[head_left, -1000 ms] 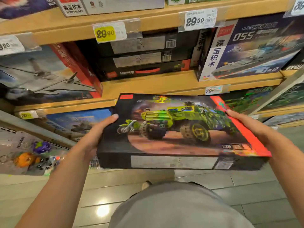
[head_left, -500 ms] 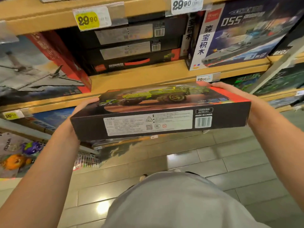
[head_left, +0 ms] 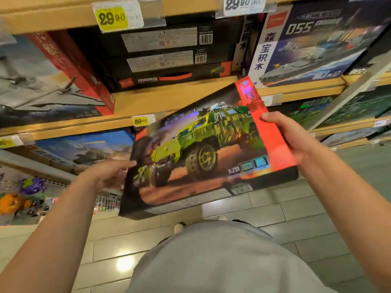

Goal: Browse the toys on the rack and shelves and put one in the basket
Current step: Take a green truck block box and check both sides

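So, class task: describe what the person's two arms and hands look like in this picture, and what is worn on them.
Both forearms are bare up to the picture's lower edge, with no sleeve in view. The left hand and right hand wear no gloves; no watch, bracelet or ring is visible. The picture is slightly blurred, so fine details cannot be told.

Bare forearms, a grey top (head_left: 222, 261), one light shoe (head_left: 178, 226).

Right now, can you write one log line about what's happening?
step: browsing | held: truck box, tilted | left hand: gripping left edge | right hand: gripping red edge | basket: not in view
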